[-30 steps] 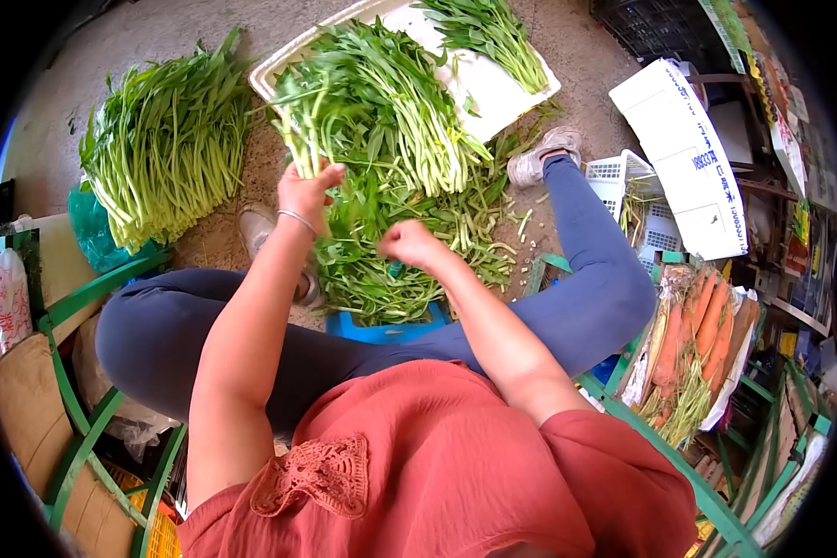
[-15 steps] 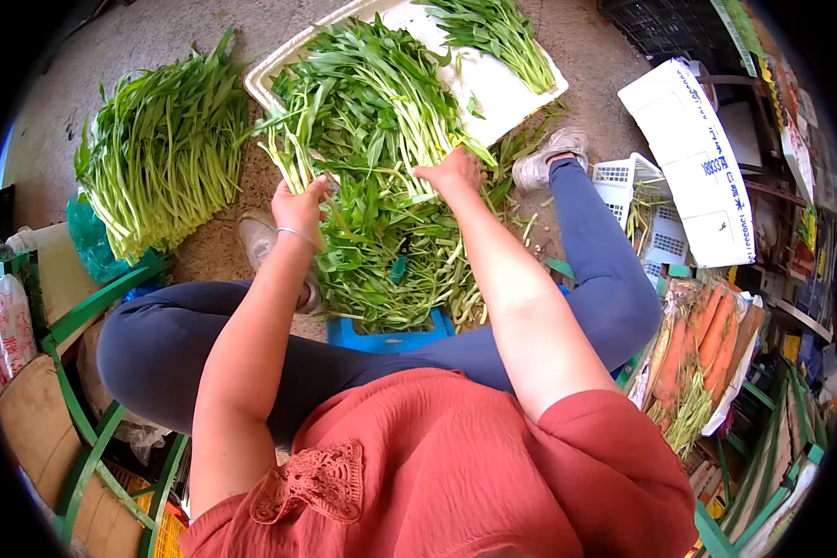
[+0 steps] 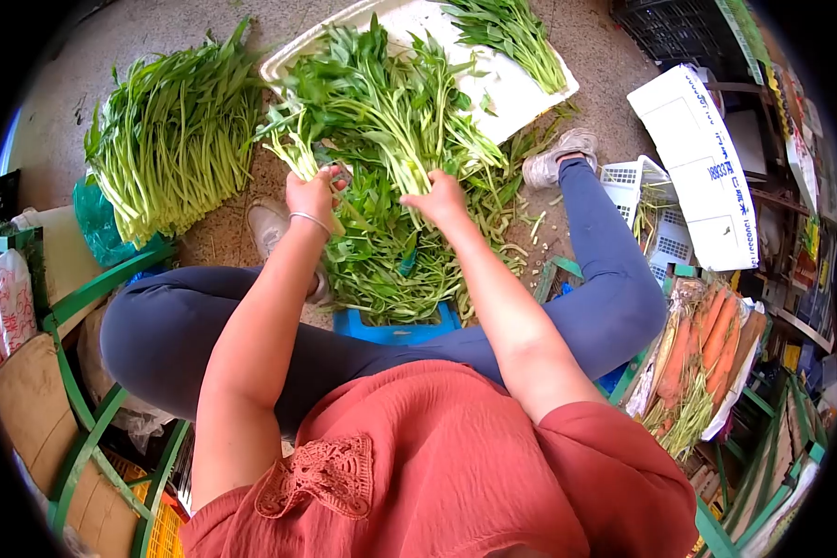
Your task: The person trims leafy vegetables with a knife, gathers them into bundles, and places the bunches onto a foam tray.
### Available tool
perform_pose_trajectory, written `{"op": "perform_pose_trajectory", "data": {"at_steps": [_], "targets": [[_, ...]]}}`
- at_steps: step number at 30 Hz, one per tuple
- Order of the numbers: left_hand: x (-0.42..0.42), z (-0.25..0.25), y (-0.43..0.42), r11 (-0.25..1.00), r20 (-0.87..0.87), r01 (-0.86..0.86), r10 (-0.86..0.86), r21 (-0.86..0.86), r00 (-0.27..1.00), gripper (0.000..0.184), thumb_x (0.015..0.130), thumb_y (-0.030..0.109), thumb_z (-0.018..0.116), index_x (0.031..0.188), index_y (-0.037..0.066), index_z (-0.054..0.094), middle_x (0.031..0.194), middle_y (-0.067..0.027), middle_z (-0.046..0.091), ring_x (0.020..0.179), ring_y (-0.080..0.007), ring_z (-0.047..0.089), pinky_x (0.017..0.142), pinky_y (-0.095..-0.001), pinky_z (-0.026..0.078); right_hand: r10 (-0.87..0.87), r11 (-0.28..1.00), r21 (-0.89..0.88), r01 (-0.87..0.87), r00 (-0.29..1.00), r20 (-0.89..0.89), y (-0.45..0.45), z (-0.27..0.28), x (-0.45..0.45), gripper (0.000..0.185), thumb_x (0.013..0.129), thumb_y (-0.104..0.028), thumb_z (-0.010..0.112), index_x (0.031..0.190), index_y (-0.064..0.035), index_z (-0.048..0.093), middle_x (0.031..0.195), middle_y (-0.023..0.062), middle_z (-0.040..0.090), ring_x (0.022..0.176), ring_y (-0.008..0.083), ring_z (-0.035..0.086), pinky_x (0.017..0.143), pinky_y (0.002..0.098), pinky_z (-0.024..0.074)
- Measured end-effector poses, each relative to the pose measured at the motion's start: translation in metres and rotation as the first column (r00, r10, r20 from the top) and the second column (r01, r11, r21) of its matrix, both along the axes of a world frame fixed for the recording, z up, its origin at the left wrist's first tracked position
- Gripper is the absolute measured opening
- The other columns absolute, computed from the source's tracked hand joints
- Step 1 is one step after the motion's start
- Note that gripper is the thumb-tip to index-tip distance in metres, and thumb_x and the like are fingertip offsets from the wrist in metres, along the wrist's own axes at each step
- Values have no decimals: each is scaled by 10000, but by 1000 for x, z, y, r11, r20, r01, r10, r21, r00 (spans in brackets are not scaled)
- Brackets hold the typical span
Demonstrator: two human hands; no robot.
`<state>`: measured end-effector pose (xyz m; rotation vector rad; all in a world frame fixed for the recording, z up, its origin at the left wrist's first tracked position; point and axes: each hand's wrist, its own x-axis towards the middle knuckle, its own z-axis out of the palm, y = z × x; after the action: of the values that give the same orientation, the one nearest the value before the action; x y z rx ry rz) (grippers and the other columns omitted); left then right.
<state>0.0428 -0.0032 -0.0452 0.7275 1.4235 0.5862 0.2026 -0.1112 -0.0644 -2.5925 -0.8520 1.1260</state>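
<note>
As I look down through the head camera, my left hand (image 3: 310, 195) pinches a small bunch of pale-stemmed leafy greens (image 3: 291, 153); my right hand (image 3: 440, 202) curls around the stems of a larger leafy green bunch (image 3: 407, 175), its fingertips partly hidden. I judge things partway along: a thick aligned green stack (image 3: 172, 149) lies on the left, while loose green leaves and stems (image 3: 381, 279) are heaped over a blue plastic container (image 3: 400, 333). The shallow white foam tray (image 3: 511, 102) bears greens, and the white plastic basket (image 3: 620, 175) holds stringy scraps.
</note>
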Motion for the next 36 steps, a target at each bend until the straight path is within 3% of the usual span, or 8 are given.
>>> {"op": "perform_pose_trajectory", "data": {"at_steps": [3, 8, 14, 18, 28, 32, 34, 36], "targets": [[-5, 2, -4, 1000, 45, 18, -17, -21, 999, 170, 818, 43, 482, 967, 68, 404, 859, -67, 619, 581, -132, 590, 398, -223, 348, -167, 938, 300, 175, 985, -52, -9, -7, 9, 481, 621, -352, 726, 965, -43, 594, 874, 106, 631, 785, 202, 606, 715, 308, 475], [-4, -2, -2, 999, 100, 13, -9, -38, 995, 185, 848, 76, 467, 1022, 45, 411, 933, -74, 609, 667, -142, 591, 469, -218, 382, -264, 913, 318, 255, 964, -13, -14, -7, 19, 365, 695, -341, 661, 900, -41, 629, 865, 103, 625, 756, 210, 602, 681, 323, 473], [-2, 6, -5, 993, 189, -37, 59, -115, 980, 165, 843, 34, 445, 1001, 69, 411, 806, -85, 583, 635, -174, 585, 481, -261, 433, -56, 998, 34, 54, 995, 80, 4, 1, 9, 226, 733, -277, 625, 872, -100, 645, 830, 130, 611, 746, 246, 590, 659, 349, 473], [-1, 8, -6, 983, 312, -7, 65, -184, 948, 120, 840, 50, 461, 931, 86, 391, 790, -75, 580, 525, -137, 482, 504, -255, 435, -97, 923, 381, -51, 928, 359, 0, 38, -12, 156, 740, -220, 602, 831, -96, 631, 682, 90, 614, 610, 247, 589, 580, 371, 459], [4, 8, -18, 958, 318, 255, -202, -134, 926, 311, 712, 109, 681, 885, 117, 423, 772, -15, 587, 674, -123, 544, 525, -291, 398, 103, 783, 542, -306, 922, 372, -17, 39, -70, 234, 737, -194, 602, 930, -67, 562, 816, 122, 607, 691, 286, 585, 584, 363, 461], [-3, 2, -15, 949, 347, 277, -211, -153, 914, 232, 750, 74, 627, 905, 117, 461, 831, -25, 608, 716, -133, 546, 553, -306, 409, 91, 838, 545, -6, 987, -129, -21, 37, -70, 337, 788, -285, 587, 1025, -48, 553, 842, 103, 615, 709, 196, 594, 654, 318, 467], [-4, 4, -15, 932, 342, 325, -256, -161, 904, 175, 775, 40, 576, 912, 116, 497, 879, -32, 617, 753, -137, 548, 575, -310, 416, -275, 791, 171, 587, 591, -759, -16, 33, -59, 450, 818, -396, 524, 1059, -16, 514, 913, 94, 594, 806, 182, 569, 690, 320, 449], [-4, 5, -17, 933, 349, 324, -254, -157, 902, 162, 774, 41, 575, 903, 110, 506, 868, -29, 619, 743, -144, 557, 573, -306, 421, -408, 819, -134, 558, 402, -820, -9, 33, -47, 486, 836, -470, 449, 1026, -27, 514, 917, 88, 586, 820, 186, 560, 695, 301, 438]]}}
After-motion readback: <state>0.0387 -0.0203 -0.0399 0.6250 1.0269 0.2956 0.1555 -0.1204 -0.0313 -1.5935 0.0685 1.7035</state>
